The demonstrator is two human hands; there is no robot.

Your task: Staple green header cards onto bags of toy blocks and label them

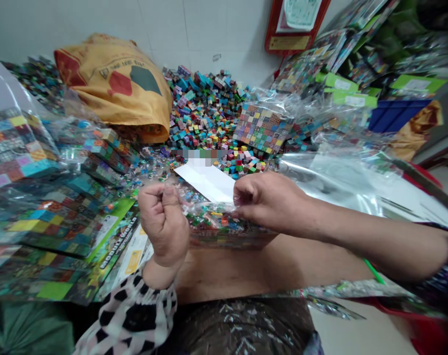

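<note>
In the middle of the table, a clear plastic bag (216, 222) holding small colourful pieces and what looks like a block of cubes is stretched between both hands. My left hand (164, 214) is closed in a fist at its left top corner. My right hand (268, 199) pinches the bag's right top edge, thumb and fingers pressed together. A white card (209, 180) stands slanted just behind the bag; whether it is inside cannot be made out. The bag's lower part is blurred.
A heap of small coloured cubes (205, 108) lies against the wall, beside a yellow sack (116, 88). Bagged cube sets (53, 217) are stacked at left, with another bagged set (264, 125) behind. Clear plastic sheets (330, 182) and a blue bin (397, 114) are at right.
</note>
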